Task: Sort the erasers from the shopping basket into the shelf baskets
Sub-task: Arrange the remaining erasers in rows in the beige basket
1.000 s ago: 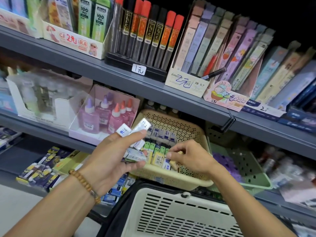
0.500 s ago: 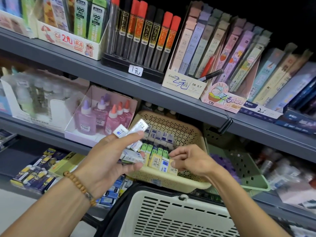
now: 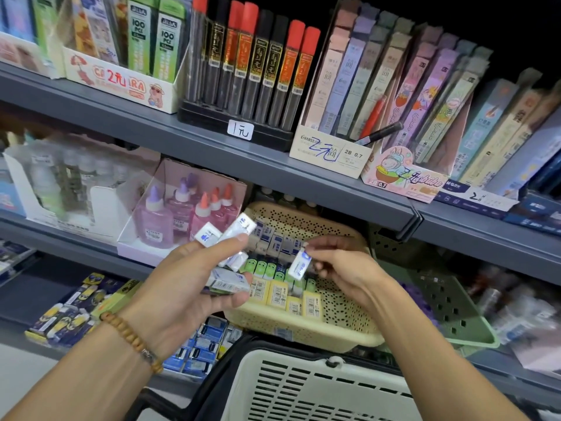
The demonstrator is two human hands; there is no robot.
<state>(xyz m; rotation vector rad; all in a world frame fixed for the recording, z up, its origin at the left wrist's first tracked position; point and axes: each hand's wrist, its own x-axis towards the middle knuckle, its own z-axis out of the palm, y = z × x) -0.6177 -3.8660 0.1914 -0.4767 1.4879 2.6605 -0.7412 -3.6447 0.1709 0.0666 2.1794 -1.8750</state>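
My left hand (image 3: 185, 287) grips a bunch of wrapped white erasers (image 3: 230, 235) in front of the middle shelf. My right hand (image 3: 343, 271) pinches one white eraser with a blue label (image 3: 299, 265) above the cream perforated shelf basket (image 3: 334, 332). That basket holds rows of white-and-blue, green and yellow erasers (image 3: 282, 290). A green shelf basket (image 3: 449, 314) stands to its right. The white shopping basket (image 3: 318, 390) with a black handle sits below my hands at the bottom of the view; its inside is hidden.
Glue bottles in a pink box (image 3: 182, 214) stand left of the cream basket. The upper shelf (image 3: 212, 147) carries pencil-lead tubes and boxes. More eraser packs (image 3: 69, 317) lie on the lower shelf at left.
My right hand has lifted out of the cream basket and now pinches a single white eraser. My left hand stays in place with its bunch.
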